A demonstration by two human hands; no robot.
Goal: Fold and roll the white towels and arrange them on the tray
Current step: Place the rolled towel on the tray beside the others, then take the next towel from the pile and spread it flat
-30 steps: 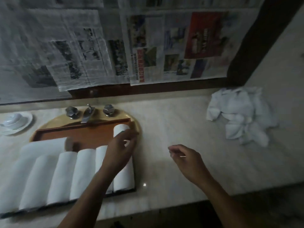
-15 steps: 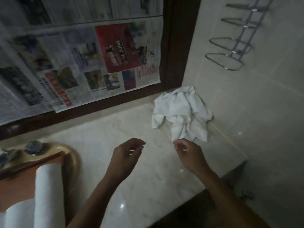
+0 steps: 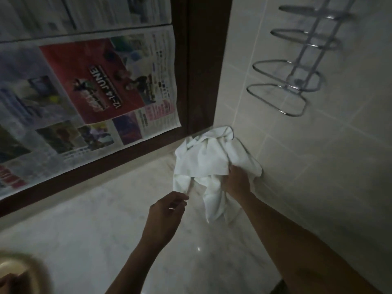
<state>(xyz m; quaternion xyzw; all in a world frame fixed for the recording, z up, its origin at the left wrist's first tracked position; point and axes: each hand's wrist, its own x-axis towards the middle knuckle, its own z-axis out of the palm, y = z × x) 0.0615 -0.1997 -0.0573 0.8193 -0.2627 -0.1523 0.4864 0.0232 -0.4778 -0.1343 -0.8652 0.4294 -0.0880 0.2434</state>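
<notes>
A crumpled pile of white towels [image 3: 209, 160] lies on the marble counter, in the corner against the tiled wall. My right hand [image 3: 236, 180] is closed on the cloth at the pile's near side, and part of a towel hangs down below it. My left hand [image 3: 167, 211] hovers just left of the pile with fingers loosely curled, its fingertips close to the cloth's lower left edge, holding nothing. The tray and the rolled towels are out of frame, except a blurred golden rim [image 3: 27, 264] at the bottom left corner.
The marble counter [image 3: 95, 225] stretches left from the corner. Newspaper sheets [image 3: 89, 81] cover the mirror behind it, framed in dark wood [image 3: 201, 60]. A chrome wire rack [image 3: 297, 75] hangs on the tiled wall above the pile.
My view swung right, away from the tray. My left hand left the rolled towel, both hands reached to the corner, and my right hand has taken hold of the towel pile.
</notes>
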